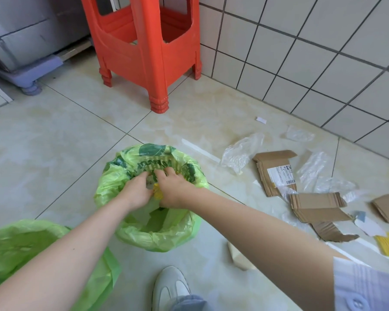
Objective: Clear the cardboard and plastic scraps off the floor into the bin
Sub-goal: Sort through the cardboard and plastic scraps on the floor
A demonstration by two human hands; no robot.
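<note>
A pale glossy tiled floor [76,135] is seen, w/ a white tiled wall [312,52] at right and a red plastic stool [148,48] standing near the corner. A bin [160,198] lined w/ a green bag is set upright on the floor in the middle, mouth facing up. Both hands are held inside its mouth: the left hand [136,191] and right hand [174,189] are curled round the liner at the far rim; a small yellow item [158,192] is wedged between them, prob. gripped, but that can't be told for sure. Cardboard scraps [276,173] and clear plastic scraps [240,153] are scattered flat on the floor right of the bin, well apart from it. The labelled cardboard piece is laid w/ its long axis running roughly away from the viewer. A second green bag [32,250] is seen at lower left, a white shoe [170,288] at the bottom.
</note>
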